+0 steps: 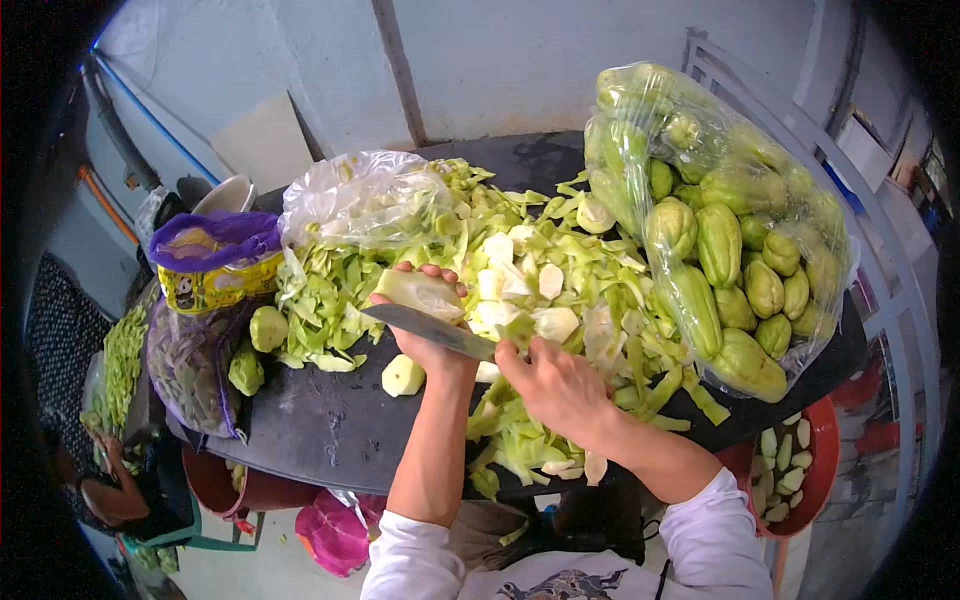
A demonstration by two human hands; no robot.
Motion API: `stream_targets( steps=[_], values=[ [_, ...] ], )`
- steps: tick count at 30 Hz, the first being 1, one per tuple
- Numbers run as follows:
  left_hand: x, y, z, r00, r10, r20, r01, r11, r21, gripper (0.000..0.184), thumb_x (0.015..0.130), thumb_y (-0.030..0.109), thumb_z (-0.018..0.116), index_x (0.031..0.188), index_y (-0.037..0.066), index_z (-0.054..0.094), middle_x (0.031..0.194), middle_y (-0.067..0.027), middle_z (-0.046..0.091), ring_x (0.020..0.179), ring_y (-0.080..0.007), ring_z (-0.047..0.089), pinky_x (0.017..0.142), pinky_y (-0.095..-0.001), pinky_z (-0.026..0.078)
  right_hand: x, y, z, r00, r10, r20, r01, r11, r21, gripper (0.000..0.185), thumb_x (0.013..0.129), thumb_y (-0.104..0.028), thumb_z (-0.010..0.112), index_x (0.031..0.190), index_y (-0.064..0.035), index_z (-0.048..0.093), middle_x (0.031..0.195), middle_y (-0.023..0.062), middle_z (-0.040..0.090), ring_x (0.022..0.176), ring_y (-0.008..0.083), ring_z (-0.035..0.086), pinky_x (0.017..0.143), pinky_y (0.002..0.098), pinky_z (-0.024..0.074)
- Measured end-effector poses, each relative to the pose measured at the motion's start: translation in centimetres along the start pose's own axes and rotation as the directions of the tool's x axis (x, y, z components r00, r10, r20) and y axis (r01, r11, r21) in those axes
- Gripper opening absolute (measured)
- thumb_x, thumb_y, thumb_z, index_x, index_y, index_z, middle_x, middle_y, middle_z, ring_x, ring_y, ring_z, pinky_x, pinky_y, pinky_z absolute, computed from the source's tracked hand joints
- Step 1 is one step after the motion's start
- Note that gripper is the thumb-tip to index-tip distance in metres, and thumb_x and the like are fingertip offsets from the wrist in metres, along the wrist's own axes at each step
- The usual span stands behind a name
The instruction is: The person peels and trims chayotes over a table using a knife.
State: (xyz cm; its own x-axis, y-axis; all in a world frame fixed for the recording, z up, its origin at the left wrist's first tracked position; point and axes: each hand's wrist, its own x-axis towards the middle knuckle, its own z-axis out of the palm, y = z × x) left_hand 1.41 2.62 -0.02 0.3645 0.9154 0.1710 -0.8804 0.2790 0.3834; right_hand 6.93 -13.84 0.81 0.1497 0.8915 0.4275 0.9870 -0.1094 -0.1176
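Note:
My left hand (432,352) is closed around a pale peeled chayote (425,293), its cut face turned upward. A knife (430,331) lies with its wide blade across the near side of the chayote, tip pointing left. My right hand (565,388) grips the knife, and its handle is mostly hidden in the fingers. Just below my left hand, a cut chayote piece (403,376) rests on the black table (330,425). Green peelings (610,290) spread widely around both hands, with several white chayote pieces (551,282) among them.
On the right stands a clear plastic bag (740,240) full of unpeeled chayotes. A purple mesh sack (195,350) and a crumpled plastic bag (360,200) are on the left. A red bucket (825,450) holds peeled pieces below right. Another person's arm (118,480) shows at lower left.

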Motion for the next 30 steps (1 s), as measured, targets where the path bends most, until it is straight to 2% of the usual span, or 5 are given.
stream_targets(
  steps=[10,19,24,29,30],
  values=[
    [-1.7,-1.1,1.1,1.0,-0.004,0.006,0.003,0.993,0.118,0.047,0.1,0.053,0.037,0.114,0.01,0.048,0.095,-0.0109,0.056,0.085,-0.0277,0.053,0.073,-0.0394,0.046,0.5,0.0,0.1,0.999,0.002,-0.036,-0.005,0.998,-0.068,0.031,0.087,-0.012,0.057,0.115,-0.0048,0.047,0.073,0.0138,0.058,0.052,0.0234,0.065,0.042,0.0337,0.0528],
    [-3.2,-2.1,2.6,0.995,-0.061,-0.077,0.078,0.968,0.238,0.048,0.101,0.054,0.033,0.113,0.01,0.047,0.094,-0.0101,0.056,0.083,-0.0264,0.055,0.07,-0.0379,0.047,1.2,0.6,0.2,0.994,0.093,-0.058,-0.091,0.995,0.034,0.034,0.082,-0.002,0.058,0.113,0.0005,0.046,0.073,0.0202,0.059,0.058,0.037,0.065,0.047,0.0438,0.0521],
    [-2.8,-1.5,3.0,0.981,-0.169,0.094,0.132,0.94,0.316,0.055,0.098,0.059,0.036,0.115,0.007,0.048,0.091,-0.013,0.059,0.081,-0.028,0.059,0.068,-0.038,0.048,1.6,2.7,-2.1,0.971,0.207,0.116,-0.234,0.75,0.619,0.03,0.09,-0.005,0.058,0.114,0.0061,0.045,0.078,0.0307,0.062,0.077,0.0474,0.063,0.061,0.0509,0.0485],
    [-2.0,-1.0,2.4,0.959,-0.244,0.145,0.168,0.898,0.406,0.057,0.098,0.058,0.038,0.117,0.007,0.053,0.097,-0.0124,0.062,0.086,-0.0264,0.062,0.077,-0.0386,0.051,1.2,4.2,-1.9,0.977,0.196,0.085,-0.2,0.7,0.686,0.037,0.092,-0.01,0.059,0.121,0.0066,0.044,0.08,0.0269,0.064,0.079,0.0464,0.063,0.063,0.0483,0.0483],
    [-2.1,-0.8,3.1,0.972,-0.234,-0.019,0.225,0.905,0.362,0.056,0.098,0.057,0.039,0.118,0.007,0.055,0.1,-0.01,0.063,0.089,-0.0243,0.062,0.079,-0.0381,0.051,1.1,4.4,-1.8,0.973,0.225,0.055,-0.201,0.7,0.686,0.037,0.093,-0.012,0.06,0.122,0.0056,0.044,0.077,0.0245,0.065,0.073,0.0425,0.064,0.06,0.0457,0.0481]
  ],
)
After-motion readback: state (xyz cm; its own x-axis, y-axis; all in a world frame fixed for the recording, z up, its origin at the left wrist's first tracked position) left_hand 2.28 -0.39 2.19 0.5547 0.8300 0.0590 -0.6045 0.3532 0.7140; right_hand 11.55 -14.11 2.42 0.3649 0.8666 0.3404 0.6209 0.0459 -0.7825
